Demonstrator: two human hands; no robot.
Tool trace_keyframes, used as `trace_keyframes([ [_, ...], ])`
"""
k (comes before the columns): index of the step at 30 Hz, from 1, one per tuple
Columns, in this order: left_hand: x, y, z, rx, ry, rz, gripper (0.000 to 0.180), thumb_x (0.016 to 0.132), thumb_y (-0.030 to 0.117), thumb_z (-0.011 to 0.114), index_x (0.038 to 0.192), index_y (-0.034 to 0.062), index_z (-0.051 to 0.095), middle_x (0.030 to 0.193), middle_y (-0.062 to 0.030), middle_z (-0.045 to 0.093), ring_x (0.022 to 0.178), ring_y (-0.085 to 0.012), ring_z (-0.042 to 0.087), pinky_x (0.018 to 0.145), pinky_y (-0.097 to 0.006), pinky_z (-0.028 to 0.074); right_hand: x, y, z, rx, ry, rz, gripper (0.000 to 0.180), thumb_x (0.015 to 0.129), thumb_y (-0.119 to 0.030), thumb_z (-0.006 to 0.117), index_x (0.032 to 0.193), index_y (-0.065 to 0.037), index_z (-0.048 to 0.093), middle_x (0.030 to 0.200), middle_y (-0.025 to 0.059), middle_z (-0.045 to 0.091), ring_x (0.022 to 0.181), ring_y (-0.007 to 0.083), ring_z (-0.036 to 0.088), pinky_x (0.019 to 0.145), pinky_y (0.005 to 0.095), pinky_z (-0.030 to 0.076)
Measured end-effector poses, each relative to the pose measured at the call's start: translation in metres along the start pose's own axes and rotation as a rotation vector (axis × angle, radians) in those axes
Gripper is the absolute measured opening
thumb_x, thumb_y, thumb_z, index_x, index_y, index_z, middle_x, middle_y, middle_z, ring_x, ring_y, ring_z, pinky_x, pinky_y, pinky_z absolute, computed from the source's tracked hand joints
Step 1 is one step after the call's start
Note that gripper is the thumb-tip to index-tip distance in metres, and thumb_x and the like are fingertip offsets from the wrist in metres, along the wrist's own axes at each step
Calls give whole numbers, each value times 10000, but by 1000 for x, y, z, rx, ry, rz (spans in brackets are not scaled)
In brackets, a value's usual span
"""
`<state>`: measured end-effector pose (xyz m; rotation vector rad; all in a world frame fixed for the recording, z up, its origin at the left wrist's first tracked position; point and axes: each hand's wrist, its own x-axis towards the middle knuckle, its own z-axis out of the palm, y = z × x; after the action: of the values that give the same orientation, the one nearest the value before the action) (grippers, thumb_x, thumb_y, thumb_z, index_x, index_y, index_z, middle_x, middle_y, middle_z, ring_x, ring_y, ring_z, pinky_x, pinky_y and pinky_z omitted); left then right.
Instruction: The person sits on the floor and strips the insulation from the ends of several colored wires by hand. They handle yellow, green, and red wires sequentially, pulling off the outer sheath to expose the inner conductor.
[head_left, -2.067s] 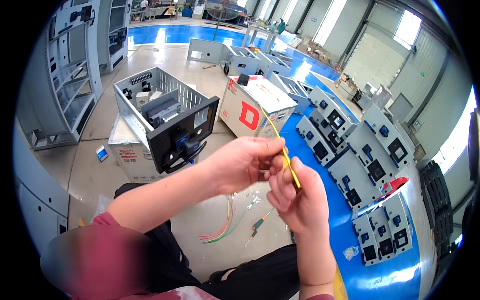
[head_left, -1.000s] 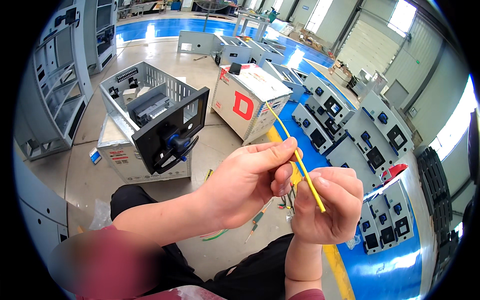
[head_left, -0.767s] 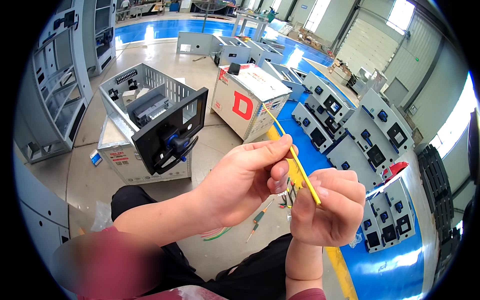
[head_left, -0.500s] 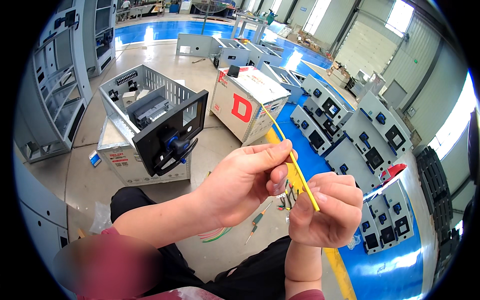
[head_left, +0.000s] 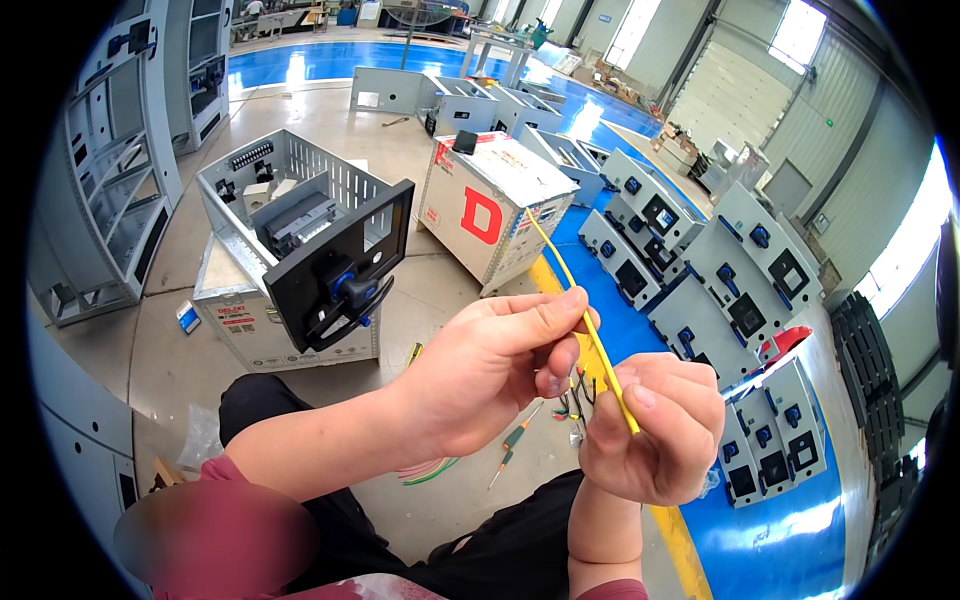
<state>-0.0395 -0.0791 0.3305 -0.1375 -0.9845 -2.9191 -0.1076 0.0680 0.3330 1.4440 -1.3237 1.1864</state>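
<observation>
A thin yellow wire (head_left: 560,262) runs up and to the left from between my two hands. My right hand (head_left: 655,425) is closed around its lower part, thumb pressing it near the end. My left hand (head_left: 495,365) pinches the same wire a little higher between thumb and forefinger, the two hands touching. Under them, on the concrete floor, lie a bunch of short coloured wires (head_left: 575,395), a small screwdriver (head_left: 512,442) and loose red and green wires (head_left: 428,468).
An open grey metal enclosure (head_left: 300,225) with a black switch door rests on a carton at the left. A white carton (head_left: 490,205) with a red letter stands behind my hands. Several grey switch boxes (head_left: 720,290) line the blue floor strip at right. Grey cabinets (head_left: 90,180) stand at far left.
The hands have stayed together on the yellow wire and have drifted slightly lower in view; the grip looks the same.
</observation>
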Motion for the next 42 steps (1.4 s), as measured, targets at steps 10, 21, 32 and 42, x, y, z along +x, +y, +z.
trace_keyframes([
  [10, 3, 0, -4, 49, 76, -47, 332, 1094, 277, 434, 1068, 4, 622, 724, -10, 578, 669, -118, 515, 673, -290, 422, -4, -9, -10, -18, -13, -21, 387, 754, -57, 880, 1027, -155, 624, 983, 21, 661, 853, 220, 704, 682, 328, 619],
  [21, 4, 0, -6, 47, 68, -45, 318, 1090, 284, 447, 1050, 22, 623, 714, 3, 566, 663, -106, 500, 667, -286, 414, -6, -12, -9, -7, -24, -27, 362, 779, -106, 877, 1025, -161, 617, 980, 7, 663, 880, 200, 707, 702, 339, 636],
  [32, 2, 2, -7, 52, 81, -12, 317, 1087, 286, 459, 1091, 8, 611, 722, 0, 563, 672, -121, 509, 667, -286, 418, -7, -14, -8, -14, -29, -38, 416, 731, -39, 882, 1013, -166, 604, 970, 9, 657, 854, 207, 714, 702, 346, 639],
  [42, 14, 3, -18, 30, 120, 23, 323, 1077, 292, 484, 1143, 6, 619, 793, 0, 573, 690, -136, 517, 700, -288, 449, -9, -17, -9, 4, -37, -31, 410, 740, -57, 883, 1020, -168, 606, 961, 4, 648, 840, 202, 719, 708, 345, 639],
])
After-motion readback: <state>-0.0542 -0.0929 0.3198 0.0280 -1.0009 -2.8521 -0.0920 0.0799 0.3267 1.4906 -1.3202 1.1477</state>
